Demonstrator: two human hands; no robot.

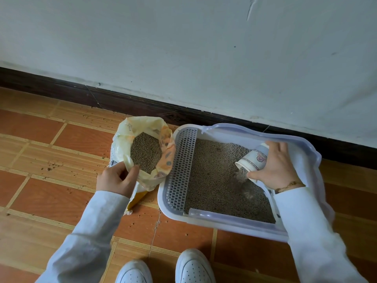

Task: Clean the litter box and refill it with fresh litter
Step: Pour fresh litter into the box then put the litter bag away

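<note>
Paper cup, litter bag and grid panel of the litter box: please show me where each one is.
paper cup (254,160): head view, on its patterned side wall.
litter bag (140,123): head view, on its rolled-down far rim.
grid panel (181,170): head view, on its middle slats.

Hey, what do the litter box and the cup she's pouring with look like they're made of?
Litter box: likely moulded plastic, white and glossy, with a grey slotted grate. Cup: probably paper with a printed pattern, its rim thin and rolled; ceramic can't be excluded.
</note>
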